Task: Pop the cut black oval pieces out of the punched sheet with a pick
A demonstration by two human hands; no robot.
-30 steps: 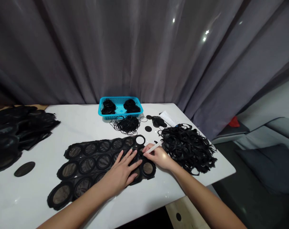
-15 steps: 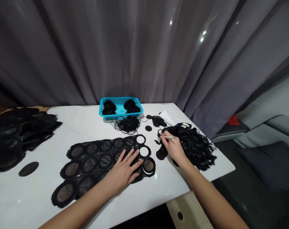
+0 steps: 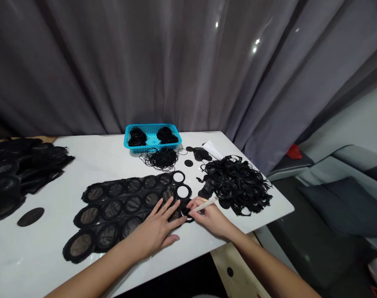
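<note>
A black sheet with rows of ring-edged circles lies on the white table. My left hand rests flat on its right part, fingers spread. My right hand pinches a thin whitish pen-like tool over the ring at the sheet's lower right corner; the tool's tip is hidden by the fingers. Two rings at the right edge show white centres. Right of the sheet lies a heap of curled black strips, with black discs beside it.
A blue basket with black bundles stands at the back, a tangle of thin black loops before it. Black sheets are piled at the left, near a loose dark disc. A white paper lies behind the heap.
My right hand has moved from the strip heap left and down to the sheet's corner ring, still holding the tool. My left hand stays on the sheet. The whole view has shifted slightly.
</note>
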